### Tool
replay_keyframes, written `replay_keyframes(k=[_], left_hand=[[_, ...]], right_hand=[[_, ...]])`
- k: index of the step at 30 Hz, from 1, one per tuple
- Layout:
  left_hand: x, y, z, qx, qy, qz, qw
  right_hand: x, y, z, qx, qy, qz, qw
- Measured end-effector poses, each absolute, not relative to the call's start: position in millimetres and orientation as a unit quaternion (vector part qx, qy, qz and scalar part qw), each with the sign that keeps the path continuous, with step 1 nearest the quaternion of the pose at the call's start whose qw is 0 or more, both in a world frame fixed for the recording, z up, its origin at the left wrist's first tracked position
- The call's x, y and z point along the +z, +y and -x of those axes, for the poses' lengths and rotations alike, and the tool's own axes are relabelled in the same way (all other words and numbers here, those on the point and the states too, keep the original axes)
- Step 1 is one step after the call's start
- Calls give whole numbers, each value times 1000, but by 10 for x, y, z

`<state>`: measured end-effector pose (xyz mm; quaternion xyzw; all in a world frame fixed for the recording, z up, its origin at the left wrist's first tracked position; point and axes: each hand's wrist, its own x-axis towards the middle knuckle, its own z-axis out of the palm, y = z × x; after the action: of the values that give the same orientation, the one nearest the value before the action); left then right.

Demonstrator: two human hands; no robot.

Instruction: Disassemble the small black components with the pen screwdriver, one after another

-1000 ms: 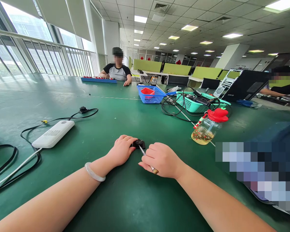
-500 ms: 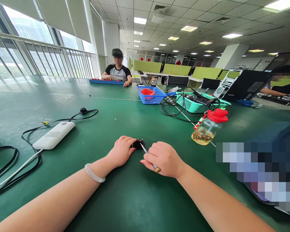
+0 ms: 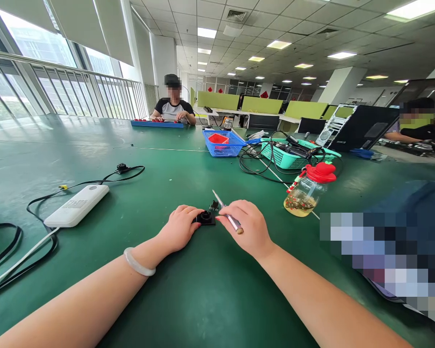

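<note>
On the green table, my left hand (image 3: 181, 228) is closed on the edge of a small flat black part (image 3: 206, 218) with a round raised ring, steadying it against the tabletop. My right hand (image 3: 247, 226) grips a slim silver screwdriver (image 3: 233, 222), its thin tip pointing up and away to the left. A smaller black piece (image 3: 213, 205) shows just beyond the flat part, close to my right fingertips. I cannot tell whether those fingers touch it.
To the left lie a white power bank (image 3: 78, 205) and black cables. At the right stands a red-lidded bottle (image 3: 306, 195). Farther back are a blue basket (image 3: 224, 145), a green basket (image 3: 286, 157) with cables, and a person (image 3: 173, 106) at a blue tray (image 3: 157, 124).
The small black piece has come away from the flat part, exposing its round ring. My right hand has moved up slightly, and the screwdriver's tip has swung away from the parts.
</note>
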<state>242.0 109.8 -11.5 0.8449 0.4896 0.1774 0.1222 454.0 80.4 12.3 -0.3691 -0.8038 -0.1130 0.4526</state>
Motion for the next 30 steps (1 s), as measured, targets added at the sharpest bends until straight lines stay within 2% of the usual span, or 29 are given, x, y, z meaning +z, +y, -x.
replay_keyframes(k=[9,18,23,30], left_hand=[[-85,1086,-2427,178,489,-844,128],[-88,1093,-2422,184,491,-841,134],[-55,1077,-2429,179,496,-838,143],[-61,1085,-2417,181,500,-835,143]], right_hand=[[87,849,-4581,68,-698,488,520],[31,944,-4603,187,-704,486,483],[80,888,-4564,172,-754,465,430],[69,866,-4577,137,-720,468,494]])
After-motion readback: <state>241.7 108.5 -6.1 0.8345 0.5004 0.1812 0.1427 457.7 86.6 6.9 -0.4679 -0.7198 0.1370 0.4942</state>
